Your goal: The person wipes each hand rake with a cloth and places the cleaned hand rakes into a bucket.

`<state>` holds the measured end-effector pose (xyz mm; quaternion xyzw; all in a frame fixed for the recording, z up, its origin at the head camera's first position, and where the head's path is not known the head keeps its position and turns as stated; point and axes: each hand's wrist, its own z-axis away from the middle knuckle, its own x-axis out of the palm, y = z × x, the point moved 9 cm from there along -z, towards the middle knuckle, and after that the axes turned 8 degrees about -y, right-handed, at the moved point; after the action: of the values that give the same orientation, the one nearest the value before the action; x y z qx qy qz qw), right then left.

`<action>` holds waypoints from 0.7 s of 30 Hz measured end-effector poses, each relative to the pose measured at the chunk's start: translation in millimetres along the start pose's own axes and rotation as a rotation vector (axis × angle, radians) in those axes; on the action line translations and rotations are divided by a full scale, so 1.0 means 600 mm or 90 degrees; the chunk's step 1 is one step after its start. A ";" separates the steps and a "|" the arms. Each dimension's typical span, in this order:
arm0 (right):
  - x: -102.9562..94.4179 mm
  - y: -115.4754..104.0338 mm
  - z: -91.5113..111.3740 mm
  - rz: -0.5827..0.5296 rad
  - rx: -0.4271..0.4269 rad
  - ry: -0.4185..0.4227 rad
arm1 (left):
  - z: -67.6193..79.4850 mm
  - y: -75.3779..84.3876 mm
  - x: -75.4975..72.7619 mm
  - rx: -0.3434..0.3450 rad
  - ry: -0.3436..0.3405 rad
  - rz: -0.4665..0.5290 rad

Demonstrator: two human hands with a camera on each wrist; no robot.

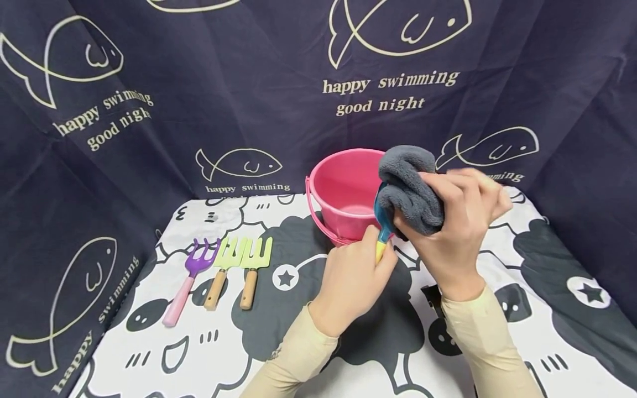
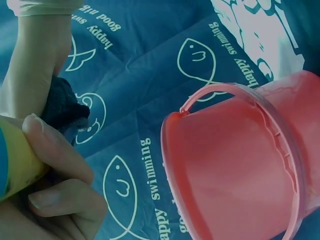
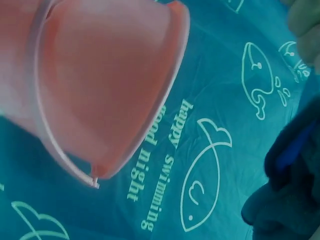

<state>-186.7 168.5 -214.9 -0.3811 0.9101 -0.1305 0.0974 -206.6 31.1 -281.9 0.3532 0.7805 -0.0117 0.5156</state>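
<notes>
My left hand [image 1: 354, 276] grips the yellow handle of a small blue shovel [image 1: 383, 217], which stands tilted with its head up. Most of that blue head is hidden by a dark grey cloth [image 1: 410, 190], so its full shape cannot be told. In my right hand [image 1: 463, 221] the cloth is bunched and held against the blue head. The left wrist view shows the yellow handle [image 2: 22, 160] between thumb and fingers. A bit of blue shows inside the cloth [image 3: 285, 210] in the right wrist view.
A pink bucket [image 1: 343, 185] stands just behind the hands, its handle hanging at the front. To the left lie a purple hand fork [image 1: 199, 262] with a pink handle and two green forks [image 1: 257, 254] with wooden handles. A black object [image 1: 434, 298] is partly hidden by the right forearm.
</notes>
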 end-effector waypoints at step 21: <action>0.017 0.022 -0.004 -0.036 -0.024 -0.204 | 0.000 0.009 0.010 0.038 -0.024 -0.052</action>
<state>-203.2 170.1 -217.4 -0.4244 0.8740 -0.0539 0.2305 -204.8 38.5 -284.6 0.3362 0.7835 -0.0626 0.5188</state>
